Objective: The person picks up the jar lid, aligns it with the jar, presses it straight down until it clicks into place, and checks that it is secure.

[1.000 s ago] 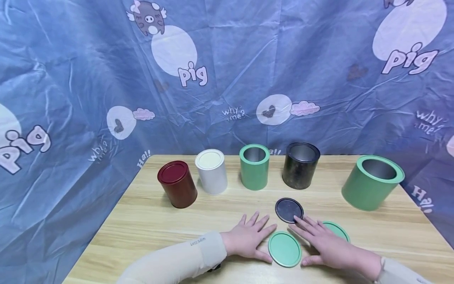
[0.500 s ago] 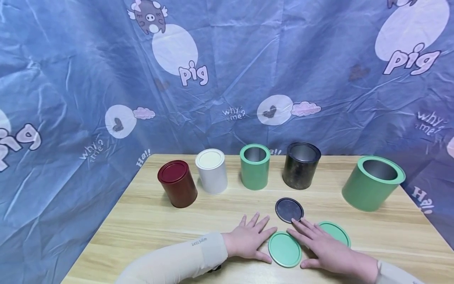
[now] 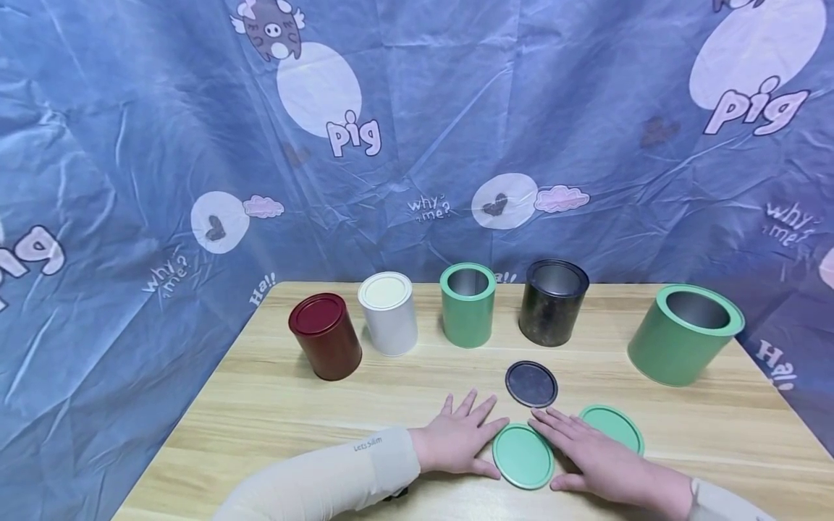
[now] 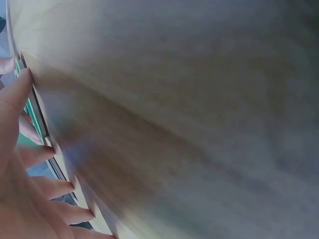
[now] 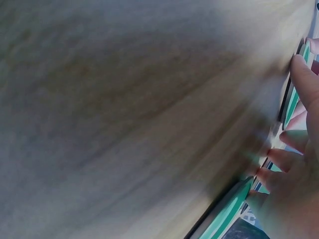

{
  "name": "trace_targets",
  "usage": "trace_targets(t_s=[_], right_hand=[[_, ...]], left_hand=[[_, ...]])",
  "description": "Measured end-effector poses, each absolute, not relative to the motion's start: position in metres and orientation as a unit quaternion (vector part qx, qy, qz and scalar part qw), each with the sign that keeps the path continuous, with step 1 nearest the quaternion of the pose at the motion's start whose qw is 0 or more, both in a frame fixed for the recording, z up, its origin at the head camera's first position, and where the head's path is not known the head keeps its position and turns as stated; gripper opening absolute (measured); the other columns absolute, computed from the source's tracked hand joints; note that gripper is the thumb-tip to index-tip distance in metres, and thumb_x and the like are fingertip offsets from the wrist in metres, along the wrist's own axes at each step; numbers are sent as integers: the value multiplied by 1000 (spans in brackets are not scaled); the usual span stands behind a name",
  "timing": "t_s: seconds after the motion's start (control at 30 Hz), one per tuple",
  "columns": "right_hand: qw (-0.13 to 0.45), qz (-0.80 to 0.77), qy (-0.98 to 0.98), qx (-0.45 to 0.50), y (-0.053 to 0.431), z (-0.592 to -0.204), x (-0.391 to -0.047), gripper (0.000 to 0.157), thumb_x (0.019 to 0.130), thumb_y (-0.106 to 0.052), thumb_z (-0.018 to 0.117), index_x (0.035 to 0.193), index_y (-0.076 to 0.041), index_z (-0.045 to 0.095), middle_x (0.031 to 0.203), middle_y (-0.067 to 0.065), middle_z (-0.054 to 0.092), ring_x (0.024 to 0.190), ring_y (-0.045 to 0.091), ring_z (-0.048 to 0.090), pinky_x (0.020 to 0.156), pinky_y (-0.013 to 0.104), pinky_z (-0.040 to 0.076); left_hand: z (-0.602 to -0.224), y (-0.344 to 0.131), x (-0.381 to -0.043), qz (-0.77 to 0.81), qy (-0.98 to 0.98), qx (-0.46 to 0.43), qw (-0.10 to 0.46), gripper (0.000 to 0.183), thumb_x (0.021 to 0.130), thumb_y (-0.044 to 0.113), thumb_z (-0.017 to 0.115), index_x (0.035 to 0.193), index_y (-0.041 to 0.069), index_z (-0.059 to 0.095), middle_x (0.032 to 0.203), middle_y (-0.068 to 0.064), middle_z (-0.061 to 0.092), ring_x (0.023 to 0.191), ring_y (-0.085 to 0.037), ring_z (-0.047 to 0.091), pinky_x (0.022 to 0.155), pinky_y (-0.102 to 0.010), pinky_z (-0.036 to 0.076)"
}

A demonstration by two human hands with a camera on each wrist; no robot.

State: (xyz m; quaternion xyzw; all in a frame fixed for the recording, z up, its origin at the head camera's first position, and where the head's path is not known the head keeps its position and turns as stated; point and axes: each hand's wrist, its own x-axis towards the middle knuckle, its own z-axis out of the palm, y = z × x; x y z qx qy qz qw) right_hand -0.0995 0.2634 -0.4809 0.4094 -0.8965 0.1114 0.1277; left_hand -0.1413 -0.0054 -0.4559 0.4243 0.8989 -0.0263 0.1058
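My left hand [image 3: 459,435] rests on the table with its fingers spread, thumb and index finger right at the left rim of a green lid [image 3: 523,456]. On that lid's other side lies my right hand [image 3: 596,456], fingers straight and close together. Its fingertips are just below a black lid [image 3: 531,384], and it partly covers a second green lid [image 3: 612,428]. In the left wrist view the left hand's fingertips [image 4: 72,186] touch the wood. The right wrist view shows the right hand [image 5: 294,164] between the two green lids, seen edge-on.
Along the back stand a dark red can [image 3: 326,337] and a white can [image 3: 389,315], both lidded. Farther right are an open small green can [image 3: 467,307], an open black can [image 3: 554,304] and a larger open green can [image 3: 680,336]. A blue printed cloth [image 3: 417,145] hangs behind the wooden table [image 3: 260,405].
My right hand's fingers have drawn together and pulled back off the black lid, uncovering more of the second green lid. The left hand stays where it was.
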Motion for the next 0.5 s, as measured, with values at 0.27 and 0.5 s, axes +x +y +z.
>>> trace_targets(t_s=[0.27,0.5], right_hand=[[137,115,-900,397,263,-482,-100,76,81,-58,64,132,-2,56,136,19,55,145,-3,1,112,6,-8],[108,113,-917,366,261,-481,-100,76,79,-62,63,132,-8,58,137,15,55,120,34,56,113,18,26]], left_hand=[[-452,-4,-141,-27,899,424,104,80,84,70,53,150,29,36,159,-6,28,144,-37,28,106,-60,37],[-448,-5,-141,-31,898,428,93,78,83,70,54,148,28,39,157,-6,32,142,-37,33,103,-59,41]])
